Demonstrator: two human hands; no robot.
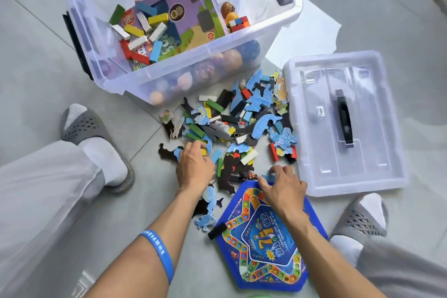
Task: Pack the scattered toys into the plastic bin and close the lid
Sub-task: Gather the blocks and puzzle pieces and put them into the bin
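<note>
- A home, by the look of it: grey tiled floor (36, 60).
- House slippers (95, 133) over white socks.
- Children's toys (232, 123) scattered near a storage bin (183, 68).

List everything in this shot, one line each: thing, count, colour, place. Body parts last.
bin: one, clear plastic, upper middle, open
purple box: one, inside the bin, tilted
wooden blocks: many, mixed colours, in the bin on the box's left part
balls: several, seen blurred through the bin's front wall
lid: one, clear with black handle, on the floor right of the pile
toy pile: many blue puzzle pieces and coloured blocks, on the floor between bin and hands
game board: one, blue, star-shaped track, floor, bottom middle
slippers: two, grey, over white socks
wristband: one, blue, left forearm
left hand: gripping pile pieces
right hand: fingers curled on pieces at the board's top edge
</note>
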